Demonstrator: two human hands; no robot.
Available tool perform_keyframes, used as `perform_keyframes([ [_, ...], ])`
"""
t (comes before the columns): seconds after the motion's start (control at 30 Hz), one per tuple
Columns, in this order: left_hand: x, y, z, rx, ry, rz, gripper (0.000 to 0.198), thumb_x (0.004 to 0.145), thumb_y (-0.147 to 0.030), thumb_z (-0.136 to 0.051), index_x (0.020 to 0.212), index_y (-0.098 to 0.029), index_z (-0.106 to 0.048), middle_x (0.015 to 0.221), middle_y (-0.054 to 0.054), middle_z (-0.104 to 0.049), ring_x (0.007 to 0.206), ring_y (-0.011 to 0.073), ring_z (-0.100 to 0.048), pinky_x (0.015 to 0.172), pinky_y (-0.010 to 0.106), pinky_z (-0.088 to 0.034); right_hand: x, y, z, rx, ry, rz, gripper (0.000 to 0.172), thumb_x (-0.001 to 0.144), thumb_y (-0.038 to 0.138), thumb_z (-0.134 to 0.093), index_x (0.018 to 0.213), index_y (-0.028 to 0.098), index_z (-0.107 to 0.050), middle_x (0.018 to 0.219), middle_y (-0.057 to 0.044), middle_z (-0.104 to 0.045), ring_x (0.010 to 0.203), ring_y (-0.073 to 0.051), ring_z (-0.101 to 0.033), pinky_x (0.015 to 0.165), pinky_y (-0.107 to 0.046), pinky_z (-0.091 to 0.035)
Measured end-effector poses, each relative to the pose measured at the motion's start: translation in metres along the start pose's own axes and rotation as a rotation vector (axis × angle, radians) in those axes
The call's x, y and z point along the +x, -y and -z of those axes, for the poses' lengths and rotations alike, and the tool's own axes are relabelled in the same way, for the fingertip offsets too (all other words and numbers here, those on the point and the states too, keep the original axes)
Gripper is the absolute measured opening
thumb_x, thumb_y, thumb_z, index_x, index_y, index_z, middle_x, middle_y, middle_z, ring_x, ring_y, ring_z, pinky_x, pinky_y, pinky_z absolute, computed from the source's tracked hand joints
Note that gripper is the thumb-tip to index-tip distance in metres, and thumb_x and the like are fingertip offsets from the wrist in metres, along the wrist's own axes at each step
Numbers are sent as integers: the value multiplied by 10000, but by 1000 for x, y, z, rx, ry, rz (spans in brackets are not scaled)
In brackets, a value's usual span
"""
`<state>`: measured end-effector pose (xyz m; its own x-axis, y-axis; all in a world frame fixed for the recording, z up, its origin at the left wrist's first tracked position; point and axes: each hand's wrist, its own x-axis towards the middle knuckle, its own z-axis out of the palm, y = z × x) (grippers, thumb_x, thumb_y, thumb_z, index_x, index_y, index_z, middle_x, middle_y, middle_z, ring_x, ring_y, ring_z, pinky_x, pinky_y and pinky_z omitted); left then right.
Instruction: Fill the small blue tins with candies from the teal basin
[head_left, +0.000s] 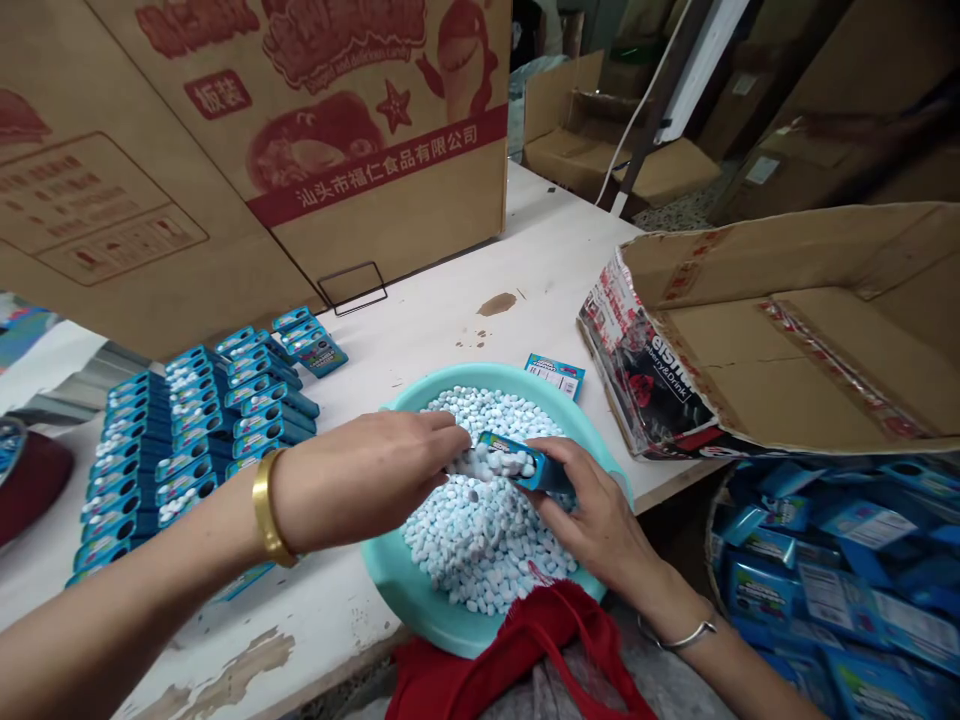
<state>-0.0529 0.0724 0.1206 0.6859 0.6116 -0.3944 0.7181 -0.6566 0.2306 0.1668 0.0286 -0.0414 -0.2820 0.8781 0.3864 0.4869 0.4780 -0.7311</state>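
Observation:
My right hand [596, 515], with a silver bangle at its wrist, grips a small blue candy box [553, 474]. The box lies tilted over a turquoise basin [382, 560], its open end towards my left hand [375, 465]. White and pale blue candies [499, 460] are heaped at that end. My left hand, wearing a gold bangle, has its fingers curled around candies right beside the box; the fingertips are partly hidden. Loose candies [480, 545] of the same kind fill much of the basin.
Rows of blue boxes [195, 420] stand on the white table [442, 300] at left. Another box [555, 375] lies behind the basin. A large carton [360, 180] stands at the back, an open carton [787, 330] at right. Below it, a container holds many blue boxes [847, 580].

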Motion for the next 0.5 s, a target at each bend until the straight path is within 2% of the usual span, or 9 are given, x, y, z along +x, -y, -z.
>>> perform_keyframes([
  [0.07, 6, -17, 8, 120, 43, 28, 200, 891, -72, -445, 1024, -151, -571, 926, 65, -630, 769, 176, -595, 664, 276, -430, 0, 0, -2, 9, 1, 16, 420, 853, 115, -555, 1246, 227, -459, 1167, -86, -613, 1110, -219, -578, 975, -359, -471],
  [0.17, 9, -41, 17, 268, 22, 67, 194, 888, -71, -442, 992, -147, -587, 841, 61, -621, 663, 168, -565, 587, 270, -407, 0, -1, -4, 21, -14, 21, 421, 853, 121, -571, 1246, 224, -459, 1160, -86, -616, 1109, -214, -579, 975, -349, -471],
  [0.27, 4, -46, 25, 308, -30, 44, 146, 888, -97, -473, 921, -158, -602, 816, 50, -606, 635, 159, -540, 558, 264, -393, 0, -3, -3, 37, -34, -26, 403, 859, 141, -587, 1235, 229, -473, 1152, -76, -620, 1087, -206, -595, 958, -335, -478],
  [0.37, 2, -19, 17, 291, -102, 114, 165, 904, -103, -457, 980, -163, -591, 885, 51, -606, 708, 159, -562, 608, 261, -421, 0, -4, 1, 57, -68, -87, 374, 864, 190, -614, 1213, 243, -494, 1128, -55, -630, 1039, -196, -615, 922, -319, -490],
  [0.43, 10, 12, -8, 284, -152, 193, 194, 913, -95, -425, 1026, -153, -570, 930, 63, -605, 751, 162, -570, 633, 260, -432, -1, -6, 5, 74, -122, -127, 361, 859, 243, -641, 1195, 254, -507, 1098, -42, -635, 997, -190, -622, 888, -309, -498],
  [0.5, 23, 39, -45, 257, -141, 219, 212, 916, -83, -396, 1043, -139, -556, 978, 78, -610, 804, 176, -582, 669, 272, -451, -1, -8, 9, 109, -187, -181, 370, 847, 289, -668, 1182, 263, -515, 1076, -34, -632, 968, -188, -622, 858, -303, -502],
])
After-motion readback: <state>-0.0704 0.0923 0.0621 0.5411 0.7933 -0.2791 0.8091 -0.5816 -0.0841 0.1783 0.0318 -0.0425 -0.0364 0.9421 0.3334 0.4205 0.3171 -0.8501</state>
